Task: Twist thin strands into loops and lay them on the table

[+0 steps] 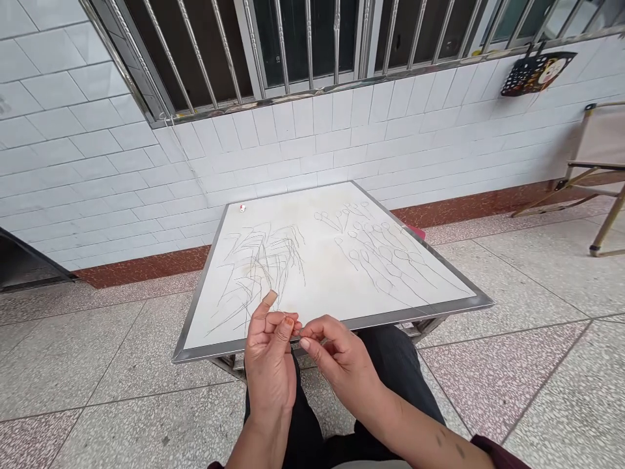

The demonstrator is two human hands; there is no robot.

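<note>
the left hand [271,355] and right hand [344,361] work at the near edge of the surface [315,286], their fingertips so near each other that contact or a slight gap cannot be told. on each, the thumb presses against a bent finger; the left has its palm turned up toward the person and one finger raised, probably to leave the pinch free. anything caught between the fingertips is too fine to make out, though a wire would suit so narrow a grip. holding them close in front of the body likely gives a near view and a steady pose for fine work.

straight or bent dark wires [263,254] lie in a loose tangle on the left half of the surface, some reaching behind the left hand. looped dark wires [385,247] spread across the right half, their round ends mostly toward the wall [293,143]. the bare strip between seems to serve to prevent the two sorts mixing, each on the side of one hand. a small red-and-white item [243,208] sits at the far left corner, perhaps placed there to be out of the way.
</note>
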